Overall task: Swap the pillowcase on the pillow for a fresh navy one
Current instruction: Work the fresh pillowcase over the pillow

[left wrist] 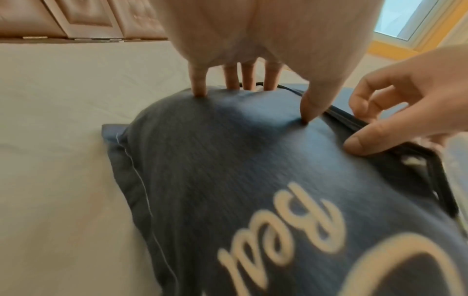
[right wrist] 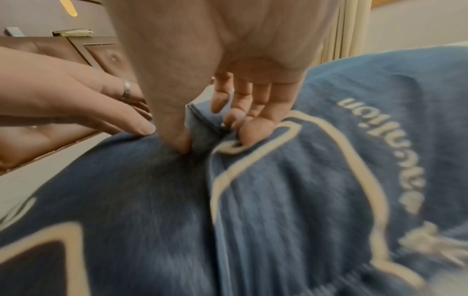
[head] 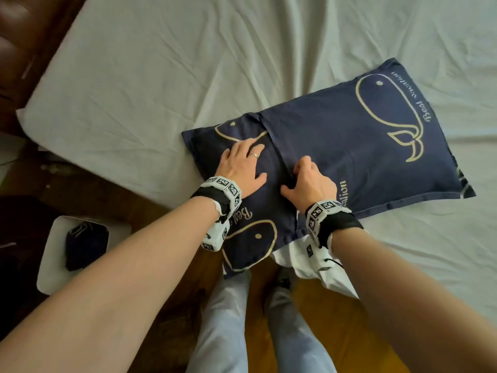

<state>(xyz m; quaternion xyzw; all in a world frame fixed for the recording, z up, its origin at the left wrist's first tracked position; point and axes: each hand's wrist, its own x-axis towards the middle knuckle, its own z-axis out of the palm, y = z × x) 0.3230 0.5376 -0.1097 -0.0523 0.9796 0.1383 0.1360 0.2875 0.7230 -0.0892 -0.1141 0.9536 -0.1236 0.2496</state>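
left hand [head: 243, 163]: my fingers lie spread and straight, pressing flat on the end of the navy pillowcase [head: 349, 146], a ring on one finger
right hand [head: 309, 181]: my fingers are curled, pinching the hem of the overlapping flap [right wrist: 200, 128] just beside my left thumb
pillowcase: on the pillow, lying across the near edge of the bed [head: 161, 76], whale outlines and cream lettering facing up
white cloth [head: 317, 267]: hanging off the bed edge under my right wrist
tray [head: 51, 259]: on the floor to my left, holding a dark bundle [head: 86, 246]
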